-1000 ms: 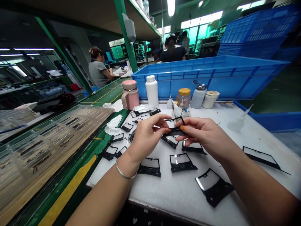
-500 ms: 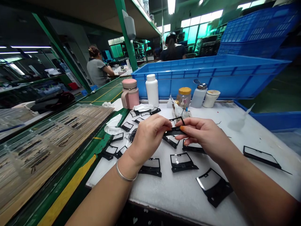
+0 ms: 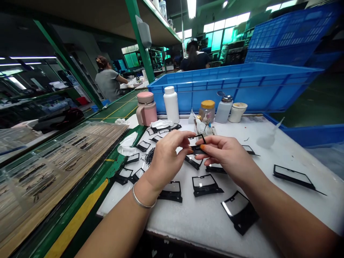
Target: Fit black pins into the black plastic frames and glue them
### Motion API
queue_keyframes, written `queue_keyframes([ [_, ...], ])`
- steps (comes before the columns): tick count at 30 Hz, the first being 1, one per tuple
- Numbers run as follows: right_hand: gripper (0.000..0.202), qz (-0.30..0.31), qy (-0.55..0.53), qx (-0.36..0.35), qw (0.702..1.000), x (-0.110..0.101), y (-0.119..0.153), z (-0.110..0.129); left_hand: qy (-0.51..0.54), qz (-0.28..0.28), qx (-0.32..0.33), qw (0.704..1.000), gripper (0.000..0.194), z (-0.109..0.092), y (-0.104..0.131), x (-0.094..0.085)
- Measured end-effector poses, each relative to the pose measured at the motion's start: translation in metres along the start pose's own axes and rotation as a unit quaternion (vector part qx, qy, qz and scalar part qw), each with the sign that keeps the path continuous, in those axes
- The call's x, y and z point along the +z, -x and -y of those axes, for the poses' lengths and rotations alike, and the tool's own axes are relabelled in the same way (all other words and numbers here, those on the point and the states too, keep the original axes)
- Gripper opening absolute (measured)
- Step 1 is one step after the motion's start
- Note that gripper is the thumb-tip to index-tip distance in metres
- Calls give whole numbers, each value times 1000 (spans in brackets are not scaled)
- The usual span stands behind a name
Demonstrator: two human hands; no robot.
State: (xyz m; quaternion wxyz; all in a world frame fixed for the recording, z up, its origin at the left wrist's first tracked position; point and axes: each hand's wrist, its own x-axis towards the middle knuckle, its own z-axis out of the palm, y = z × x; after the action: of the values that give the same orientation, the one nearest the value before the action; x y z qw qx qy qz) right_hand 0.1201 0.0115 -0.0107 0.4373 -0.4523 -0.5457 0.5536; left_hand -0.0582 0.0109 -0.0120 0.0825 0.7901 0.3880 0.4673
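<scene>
A small black frame part (image 3: pixel 198 145) is held above the white work mat (image 3: pixel 268 168), just above the centre of the view, pinched from both ends. The left hand (image 3: pixel 168 154) is closed on its left end between thumb and forefinger, the other fingers curled; the right hand (image 3: pixel 228 154) grips the right end with thumb and fingertips pressed together. More black frames (image 3: pixel 206 184) are spread on the mat at 6 o'clock of the hands, with one (image 3: pixel 292 175) well apart at 3 o'clock. At 12 o'clock a pink mug (image 3: pixel 146 108), a white bottle (image 3: pixel 171 104) and a yellow-lidded jar (image 3: pixel 207 111) are lined up before a blue crate (image 3: pixel 242 86). Clear trays (image 3: pixel 53 157) are seen at 9 o'clock.
</scene>
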Motion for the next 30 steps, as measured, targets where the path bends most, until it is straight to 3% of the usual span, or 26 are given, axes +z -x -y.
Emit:
queue_keyframes([
  [6,13,3,5,-15,1000,3,1,2,25,3,-30,999,46,3,0,0],
  [15,11,-10,97,-81,992,8,7,2,80,17,-80,993,51,6,0,0],
  [24,6,37,-56,2,998,7,3,2,57,-23,-49,997,56,0,0,-2],
  [30,17,50,-70,20,996,8,3,4,86,-31,-53,994,68,2,1,-1],
])
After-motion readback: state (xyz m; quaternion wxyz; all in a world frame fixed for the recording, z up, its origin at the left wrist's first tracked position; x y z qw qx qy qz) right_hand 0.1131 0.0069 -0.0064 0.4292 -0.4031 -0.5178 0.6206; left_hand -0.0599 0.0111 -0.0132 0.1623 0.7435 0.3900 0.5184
